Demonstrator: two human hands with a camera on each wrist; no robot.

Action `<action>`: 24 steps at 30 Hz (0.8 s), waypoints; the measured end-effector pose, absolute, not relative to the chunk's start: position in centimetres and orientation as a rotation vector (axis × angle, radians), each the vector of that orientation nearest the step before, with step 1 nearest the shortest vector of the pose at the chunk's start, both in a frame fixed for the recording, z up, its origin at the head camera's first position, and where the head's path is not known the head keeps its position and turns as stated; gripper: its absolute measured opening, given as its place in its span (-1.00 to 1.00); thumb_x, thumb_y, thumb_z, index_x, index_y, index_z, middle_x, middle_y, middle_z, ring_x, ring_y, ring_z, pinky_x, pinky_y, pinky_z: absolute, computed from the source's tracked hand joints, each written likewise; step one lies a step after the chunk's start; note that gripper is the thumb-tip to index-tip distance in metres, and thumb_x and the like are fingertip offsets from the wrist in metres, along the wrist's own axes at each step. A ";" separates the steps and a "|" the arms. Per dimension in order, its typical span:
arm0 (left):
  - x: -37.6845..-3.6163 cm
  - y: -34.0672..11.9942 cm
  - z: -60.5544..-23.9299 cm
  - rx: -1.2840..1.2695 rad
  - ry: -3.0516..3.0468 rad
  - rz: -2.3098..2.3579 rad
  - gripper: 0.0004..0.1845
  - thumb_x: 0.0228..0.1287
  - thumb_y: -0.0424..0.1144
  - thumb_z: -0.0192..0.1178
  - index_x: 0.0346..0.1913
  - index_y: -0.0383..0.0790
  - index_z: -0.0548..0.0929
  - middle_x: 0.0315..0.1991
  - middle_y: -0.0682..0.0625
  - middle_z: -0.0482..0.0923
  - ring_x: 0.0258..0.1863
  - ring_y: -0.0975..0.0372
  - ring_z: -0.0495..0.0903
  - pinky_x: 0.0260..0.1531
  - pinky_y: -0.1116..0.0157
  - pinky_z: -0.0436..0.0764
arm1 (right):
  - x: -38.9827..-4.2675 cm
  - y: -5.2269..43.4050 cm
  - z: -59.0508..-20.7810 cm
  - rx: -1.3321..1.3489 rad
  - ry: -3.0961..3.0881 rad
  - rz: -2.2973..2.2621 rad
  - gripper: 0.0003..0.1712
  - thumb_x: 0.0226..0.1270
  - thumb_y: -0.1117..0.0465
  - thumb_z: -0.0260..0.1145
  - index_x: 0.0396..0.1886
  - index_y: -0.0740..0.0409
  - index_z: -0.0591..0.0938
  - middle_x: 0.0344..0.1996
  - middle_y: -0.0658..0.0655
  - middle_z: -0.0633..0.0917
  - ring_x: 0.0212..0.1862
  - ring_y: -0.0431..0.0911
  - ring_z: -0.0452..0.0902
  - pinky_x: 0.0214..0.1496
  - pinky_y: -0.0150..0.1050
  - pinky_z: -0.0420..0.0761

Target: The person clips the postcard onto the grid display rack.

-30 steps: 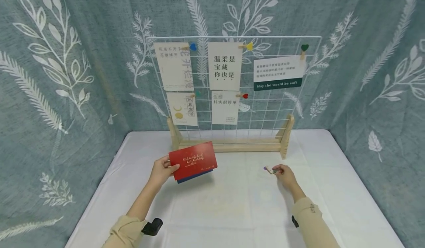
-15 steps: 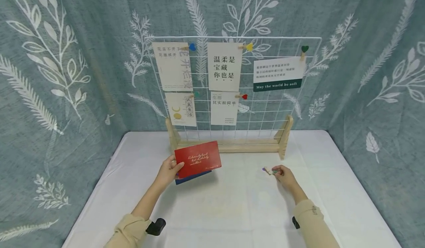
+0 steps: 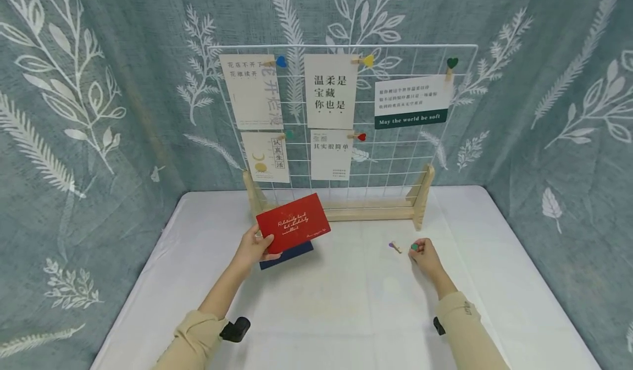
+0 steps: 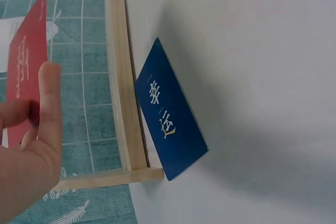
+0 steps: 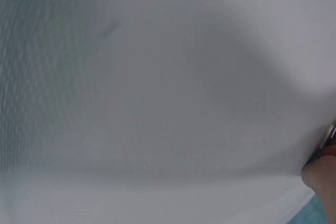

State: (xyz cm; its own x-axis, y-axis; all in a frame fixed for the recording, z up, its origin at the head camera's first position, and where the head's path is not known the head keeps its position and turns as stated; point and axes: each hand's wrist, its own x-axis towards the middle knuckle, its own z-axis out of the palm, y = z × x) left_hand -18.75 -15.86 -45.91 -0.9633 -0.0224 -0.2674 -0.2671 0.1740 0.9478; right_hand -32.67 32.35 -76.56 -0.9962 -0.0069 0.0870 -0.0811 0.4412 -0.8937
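My left hand (image 3: pixel 252 249) grips a red card (image 3: pixel 293 222) with gold script at its left edge, thumb in front. Partly hidden beneath it is a blue card (image 4: pixel 170 109), which lies on the table apart from the fingers. A small clothespin with a green heart (image 3: pixel 414 247) is pinched in my right hand (image 3: pixel 427 259), low over the table; most of its wooden body is hidden by the fingers. Just left of that hand, a clothespin with a purple heart (image 3: pixel 394 247) lies on the white cloth. The right wrist view catches only a fingertip at its right edge.
Behind the hands stands a white wire grid (image 3: pixel 395 164) on a wooden base (image 3: pixel 368 214). Several cards hang there on heart clothespins, among them a green-banded card (image 3: pixel 411 101) at upper right. Patterned curtains (image 3: pixel 99 155) enclose the white table (image 3: pixel 336 298).
The right hand has drawn the green-heart clothespin away from the purple one, which stays on the table. The red card has shifted slightly right and tilted more; more of the blue card shows.
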 end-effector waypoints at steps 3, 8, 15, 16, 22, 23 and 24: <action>-18.6 -15.8 -46.0 -0.258 2.249 1.863 -0.41 0.38 -0.45 -0.02 0.40 -0.37 0.05 0.18 -0.51 0.35 -0.04 -0.14 0.62 -0.27 0.23 0.69 | -31.3 31.6 -74.3 0.097 -2.557 1.692 -0.62 0.20 0.08 0.37 -0.19 0.14 0.38 -0.38 0.04 0.45 -0.38 -0.21 0.38 -0.40 -0.41 0.46; -18.3 -15.6 -46.1 -0.266 2.264 1.880 -0.37 0.29 -0.54 0.05 0.38 -0.40 0.09 0.16 -0.52 0.37 -0.05 -0.14 0.62 -0.25 0.21 0.69 | -25.6 27.2 -63.0 -0.024 -2.563 1.784 -0.71 0.23 0.28 0.30 -0.25 0.31 0.36 -0.47 0.05 0.47 -0.45 -0.26 0.32 -0.47 -0.49 0.37; -18.7 -15.4 -46.0 -0.296 2.285 1.955 -0.38 0.30 -0.53 0.05 0.39 -0.37 0.13 0.20 -0.47 0.36 0.08 -0.18 0.53 -0.30 0.37 0.69 | -22.5 25.3 -57.0 -0.131 -2.565 1.876 -0.76 0.20 0.44 0.26 -0.29 0.48 0.36 -0.53 0.09 0.55 -0.49 -0.28 0.39 -0.44 -0.51 0.47; -18.7 -15.4 -46.0 -0.294 2.295 1.959 -0.38 0.30 -0.54 0.04 0.39 -0.37 0.13 0.21 -0.46 0.36 0.08 -0.18 0.53 -0.30 0.37 0.68 | -23.2 26.0 -58.8 -0.039 -2.473 1.939 -0.76 0.16 0.41 0.32 -0.32 0.42 0.41 -0.55 0.07 0.57 -0.51 -0.27 0.41 -0.46 -0.50 0.47; -19.4 -14.8 -45.4 -0.265 2.364 1.983 -0.42 0.27 -0.59 0.04 0.34 -0.43 0.19 0.16 -0.50 0.39 -0.02 -0.14 0.60 -0.35 0.40 0.68 | -28.9 30.3 -70.7 0.092 -2.249 2.055 -0.71 -0.01 0.27 0.51 -0.37 0.20 0.54 -0.55 0.05 0.66 -0.51 -0.16 0.54 -0.49 -0.37 0.54; -19.6 -14.7 -45.3 -0.254 2.367 1.986 -0.43 0.27 -0.59 0.04 0.34 -0.44 0.19 0.15 -0.51 0.40 -0.04 -0.14 0.61 -0.36 0.40 0.68 | -29.1 30.5 -71.3 0.074 -2.256 2.039 -0.70 -0.02 0.26 0.52 -0.37 0.18 0.54 -0.54 0.03 0.67 -0.50 -0.17 0.54 -0.49 -0.37 0.55; -19.7 -14.5 -45.3 -0.244 2.367 1.989 -0.43 0.26 -0.60 0.04 0.33 -0.45 0.19 0.14 -0.51 0.40 -0.05 -0.14 0.61 -0.36 0.40 0.68 | -29.2 30.7 -71.8 0.115 -2.218 2.036 -0.71 -0.03 0.26 0.52 -0.39 0.12 0.55 -0.55 -0.02 0.67 -0.52 -0.21 0.54 -0.50 -0.43 0.54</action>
